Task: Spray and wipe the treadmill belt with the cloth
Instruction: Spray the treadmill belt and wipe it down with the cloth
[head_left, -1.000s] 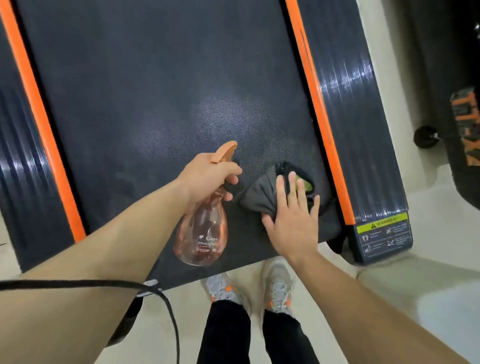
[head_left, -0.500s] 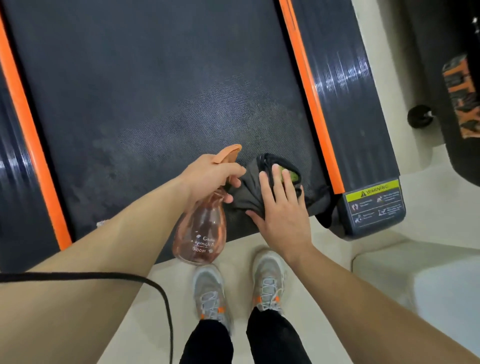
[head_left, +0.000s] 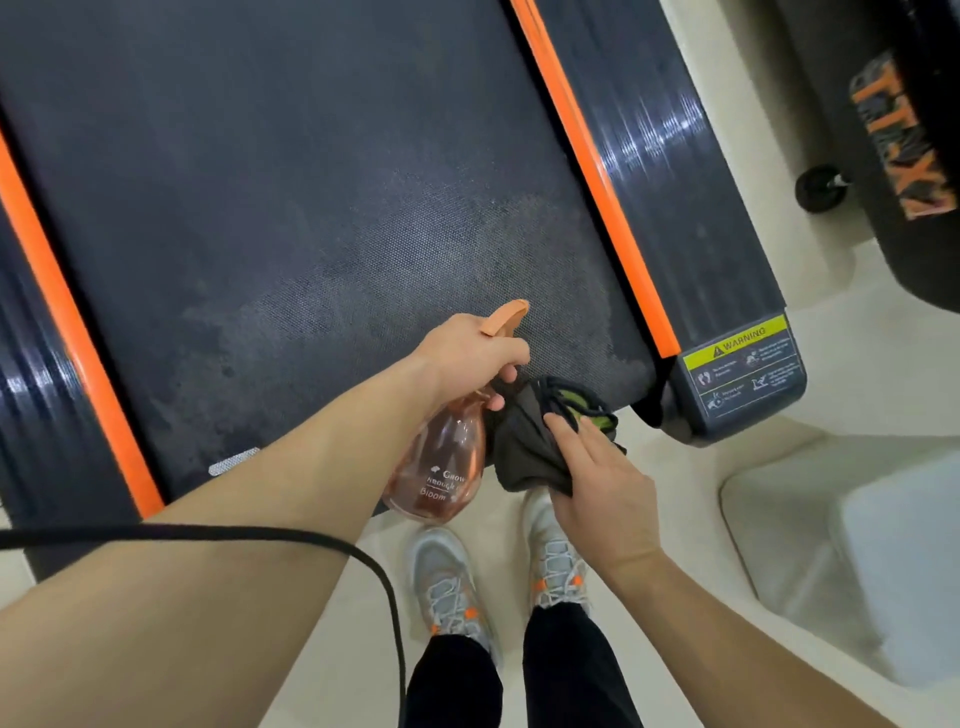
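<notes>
Though the treadmill belt (head_left: 311, 208) looks damp towards its near-right corner, most seems unwiped; the left hand (head_left: 467, 358) grips the spray bottle (head_left: 441, 467), and the right hand (head_left: 602, 493) clasps the cloth (head_left: 524, 452).

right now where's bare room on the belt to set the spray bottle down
The belt is bare between the left orange strip and the right orange strip, everywhere ahead of the left hand. Crowded: the near right corner by the warning label, where the spray bottle, cloth and right hand bunch together.
</notes>
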